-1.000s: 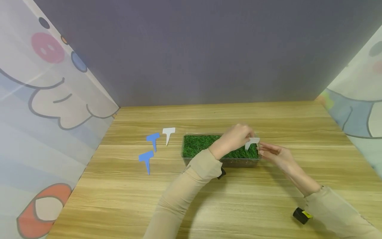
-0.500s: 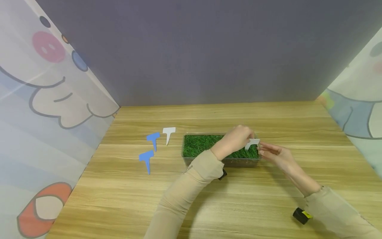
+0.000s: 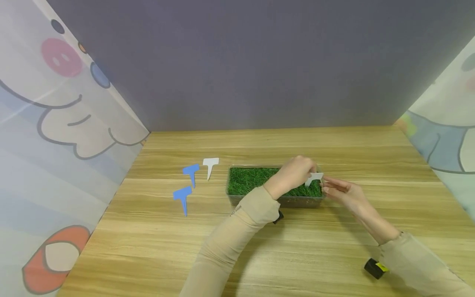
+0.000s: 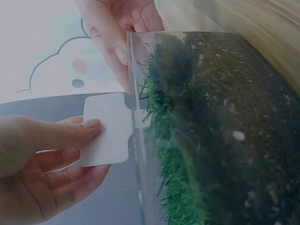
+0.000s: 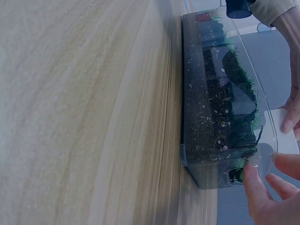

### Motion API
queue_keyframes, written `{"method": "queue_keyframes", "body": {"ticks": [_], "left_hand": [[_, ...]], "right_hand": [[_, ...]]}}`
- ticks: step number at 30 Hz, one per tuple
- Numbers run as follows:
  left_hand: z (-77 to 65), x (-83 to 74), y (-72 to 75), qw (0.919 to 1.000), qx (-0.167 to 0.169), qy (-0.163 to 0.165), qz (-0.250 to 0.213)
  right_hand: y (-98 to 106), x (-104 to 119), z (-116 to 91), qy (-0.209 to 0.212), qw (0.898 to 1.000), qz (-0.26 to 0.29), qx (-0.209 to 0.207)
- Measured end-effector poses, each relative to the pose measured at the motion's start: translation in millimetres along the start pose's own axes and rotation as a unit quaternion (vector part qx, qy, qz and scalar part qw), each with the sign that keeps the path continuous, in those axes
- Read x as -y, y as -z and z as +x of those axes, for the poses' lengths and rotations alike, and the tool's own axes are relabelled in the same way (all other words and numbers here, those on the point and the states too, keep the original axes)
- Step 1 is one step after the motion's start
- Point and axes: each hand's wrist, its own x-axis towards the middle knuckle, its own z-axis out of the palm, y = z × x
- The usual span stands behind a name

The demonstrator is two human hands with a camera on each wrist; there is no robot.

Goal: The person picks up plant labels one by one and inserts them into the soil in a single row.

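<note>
My left hand [image 3: 291,176] pinches the broad head of a white T-shaped plant label [image 4: 111,133] between thumb and fingers. The label's narrow stem points down into the artificial grass [image 3: 246,180] at the right end of a clear planter box [image 3: 304,202]. How deep the stem sits is hard to see. Through the box wall, dark soil with pale bits shows below the grass in the left wrist view. At the right end of the box, my right hand [image 3: 351,198] grips the end wall near the rim, its fingertips close to the label.
Left of the box, another white plant label [image 3: 210,165] and two blue plant labels, one farther [image 3: 191,170] and one nearer [image 3: 183,194], lie flat on the wooden table [image 3: 156,243]. A grey panel [image 3: 259,66] stands behind; printed cartoon sheets flank both sides.
The held label's head looks very slightly lower than a second ago, and the left hand has shifted a touch. Otherwise hands, box and loose labels stay in place.
</note>
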Motion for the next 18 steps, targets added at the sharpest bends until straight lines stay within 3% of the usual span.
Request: {"method": "queue_keyframes", "body": {"ticks": [18], "left_hand": [[2.4, 0.8, -2.8, 0.9999, -0.003, 0.007, -0.009]], "right_hand": [[0.3, -0.1, -0.4, 0.002, 1.000, 0.028, -0.003]]}}
